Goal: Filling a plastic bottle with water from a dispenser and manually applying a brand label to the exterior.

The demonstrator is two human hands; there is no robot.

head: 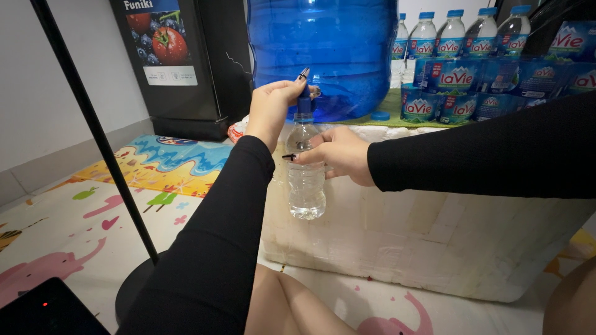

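Note:
A clear plastic bottle [305,186], partly filled with water, hangs in the air in front of a white foam box [434,236]. My right hand [338,155] grips the bottle around its upper body. My left hand [273,105] is up at the blue tap [304,102] of a large blue water jug [323,49], with its fingers closed on the tap just above the bottle's neck. Both arms wear black sleeves.
The jug stands on the foam box. Packs of small water bottles [490,80] are stacked at the back right. A black cabinet [180,62] stands at the back left. A black stand pole [93,130] rises at left from a colourful floor mat [81,229].

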